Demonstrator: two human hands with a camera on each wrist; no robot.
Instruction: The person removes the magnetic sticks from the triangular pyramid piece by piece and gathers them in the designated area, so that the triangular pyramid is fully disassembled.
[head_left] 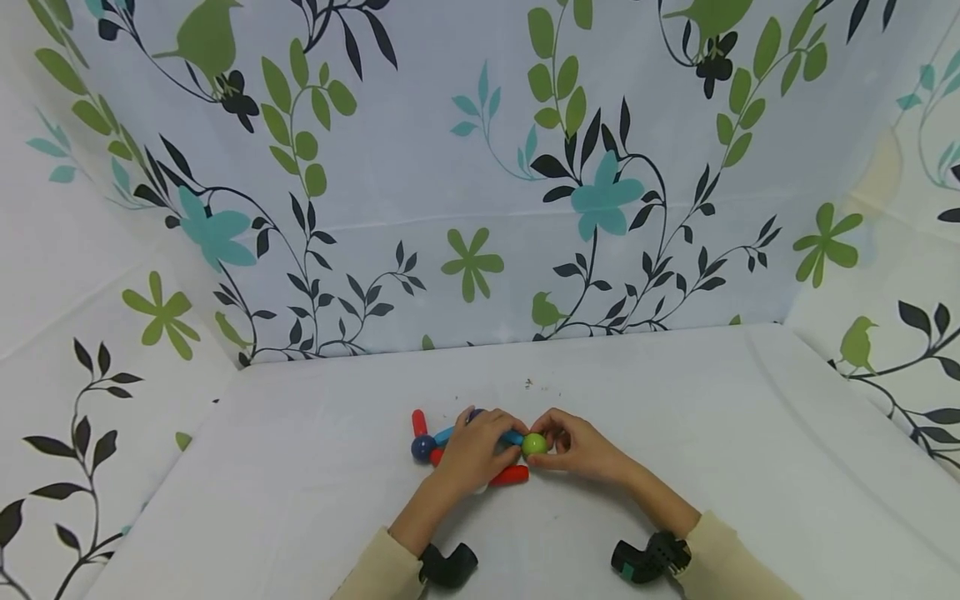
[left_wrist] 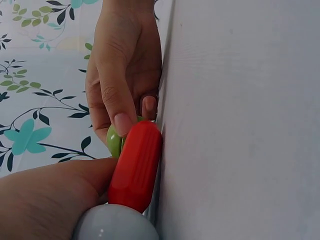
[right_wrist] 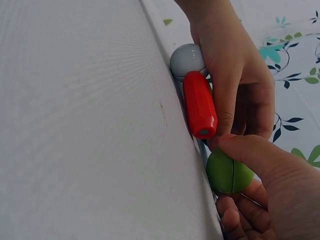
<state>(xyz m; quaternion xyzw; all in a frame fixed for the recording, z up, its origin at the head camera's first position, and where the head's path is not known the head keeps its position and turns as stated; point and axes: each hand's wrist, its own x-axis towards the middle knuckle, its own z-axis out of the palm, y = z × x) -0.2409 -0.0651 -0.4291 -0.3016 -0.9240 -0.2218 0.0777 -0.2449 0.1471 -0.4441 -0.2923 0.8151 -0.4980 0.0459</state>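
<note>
The green ball was smooth and glossy, with a thin seam across it. A red rod, ribbed lengthwise and tapered at its end, touched a shiny grey ball; a dark blue ball and a second red rod lay farther left.

The green ball sat just below and right of the head frame's centre, between the hands. The right hand pinched it between thumb and fingers. The left hand arched over the pieces, seeming to pinch a light blue rod beside the ball, though its fingers hid much of that grip.

The white-covered bench spread wide to both sides; its back edge crossed mid-frame against a leaf-printed cloth, and its right edge slanted toward the lower right.
</note>
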